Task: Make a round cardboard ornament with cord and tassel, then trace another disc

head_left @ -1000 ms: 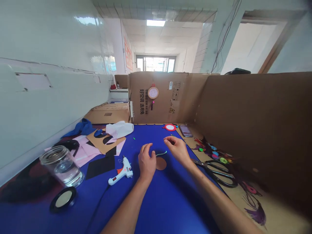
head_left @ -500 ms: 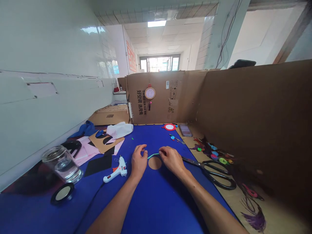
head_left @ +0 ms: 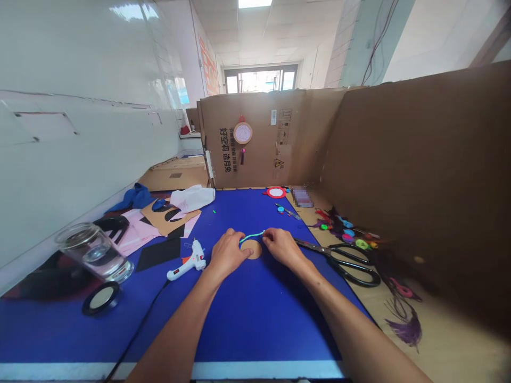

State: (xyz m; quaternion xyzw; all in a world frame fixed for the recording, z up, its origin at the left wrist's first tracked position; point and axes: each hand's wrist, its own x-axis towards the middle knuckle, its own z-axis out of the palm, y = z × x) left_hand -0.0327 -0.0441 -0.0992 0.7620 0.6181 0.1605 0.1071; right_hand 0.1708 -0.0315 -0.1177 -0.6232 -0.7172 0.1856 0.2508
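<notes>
A thin light-green cord (head_left: 252, 235) runs in a slight curve between my two hands, above a small round cardboard disc (head_left: 253, 249) on the blue tabletop. My right hand (head_left: 282, 247) pinches the cord's right end between thumb and fingers. At the other end, the fingertips of my left hand (head_left: 228, 252) are beside the cord, while its thumb reaches to the disc's left edge. There is a gap between that thumb and the fingers. A white hot glue gun (head_left: 194, 261) lies left of my left hand. Black-handled scissors (head_left: 343, 259) lie right of my right hand.
A water-filled glass jar (head_left: 96, 252) and a round black lid (head_left: 101, 298) stand at left, near fabric and cut card (head_left: 170, 215). Colourful buttons and tassels (head_left: 349, 234) lie along the right. Cardboard walls (head_left: 263, 143) enclose the back and right; a round ornament (head_left: 243, 133) hangs there.
My view has tilted down, bringing the table's front edge in. My left thumb has moved out to the disc's edge. My right hand still holds the cord's end.
</notes>
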